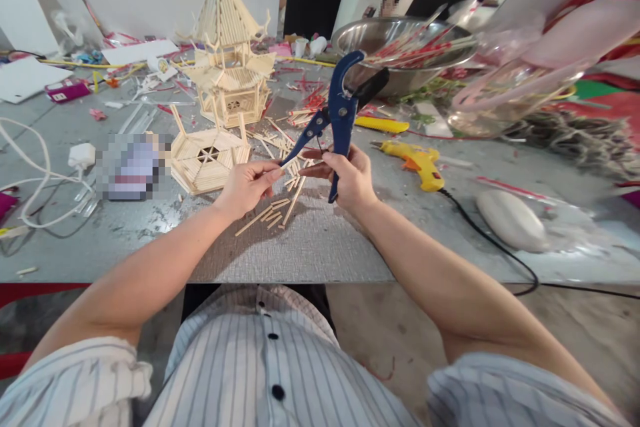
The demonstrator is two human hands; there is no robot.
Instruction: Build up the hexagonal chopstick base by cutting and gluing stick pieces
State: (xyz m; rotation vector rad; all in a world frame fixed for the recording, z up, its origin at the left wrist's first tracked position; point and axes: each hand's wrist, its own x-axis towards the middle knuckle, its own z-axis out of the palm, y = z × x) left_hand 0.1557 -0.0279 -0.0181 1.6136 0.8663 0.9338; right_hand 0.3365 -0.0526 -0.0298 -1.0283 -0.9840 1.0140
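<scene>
My right hand point(353, 177) is closed around the handle of a blue pipe cutter point(343, 110), whose curved jaw points up and away from me. The cutter's second handle slants down left toward my left hand point(250, 185). Thumb and fingers of that hand are pinched on what looks like a thin wooden stick, mostly hidden by the fingertips. Below the hands lie several cut wooden sticks point(273, 215). Just beyond my left hand sits a hexagonal stick base point(193, 170) with short upright posts. Behind it stands a tiered stick pagoda point(233, 90) with a pointed roof.
To the right lie a yellow glue gun point(417, 163) with a black cord, a yellow utility knife point(383, 125) and a white oval object point(511, 220). A metal bowl point(405, 73) holding red-tipped sticks stands behind. On the left are a white charger point(81, 155) and cable.
</scene>
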